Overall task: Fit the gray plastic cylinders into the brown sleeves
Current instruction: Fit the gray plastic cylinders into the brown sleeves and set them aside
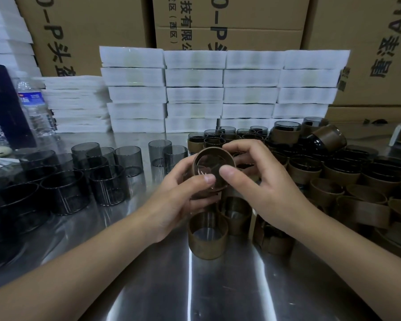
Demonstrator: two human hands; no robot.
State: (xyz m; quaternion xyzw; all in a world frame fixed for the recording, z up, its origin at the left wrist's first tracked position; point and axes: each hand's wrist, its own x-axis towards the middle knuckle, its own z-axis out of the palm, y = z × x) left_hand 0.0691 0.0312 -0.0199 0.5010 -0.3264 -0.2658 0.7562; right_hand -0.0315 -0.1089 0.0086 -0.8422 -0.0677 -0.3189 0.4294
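Gray cylinder [206, 171] in brown sleeve [214, 149], one, in grip of both hands [178, 195] [259, 181] (three sleeved ones [207, 242] below)

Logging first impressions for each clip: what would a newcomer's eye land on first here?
First, the left hand and right hand gripping one sleeved cylinder at the centre, its open end tilted toward the camera. Next, the bare gray cylinders standing on the metal table to the left, and the heap of brown-sleeved ones to the right. Behind, stacked white packs front cardboard boxes.
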